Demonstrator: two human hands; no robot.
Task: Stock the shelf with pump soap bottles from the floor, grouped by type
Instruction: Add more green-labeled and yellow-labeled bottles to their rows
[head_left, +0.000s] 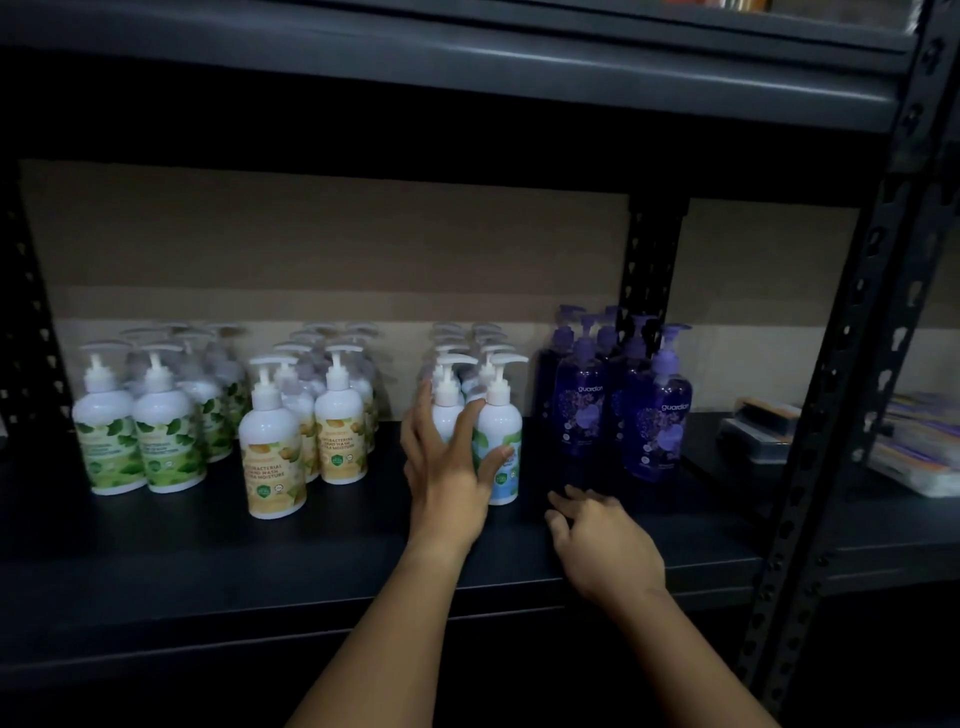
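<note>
Four groups of pump bottles stand upright on the dark shelf in the head view, each in rows running from near to far. At far left are white bottles with green leaf labels; just right of them, white bottles with yellow labels, one standing nearer than the rest. Next come white bottles with blue labels, all with white pump heads turned sideways. At right, a little apart, are see-through purple bottles with purple pumps and the word "guardian" in white. The left hand is spread with straight fingers against the front of the blue group, its thumb lying across the near right bottle and its fingers on the one beside it. The right hand rests palm down on the shelf near the front edge, fingers loosely bent and holding nothing, just near the purple group. A box and stacked packets lie on the next bay at far right.
</note>
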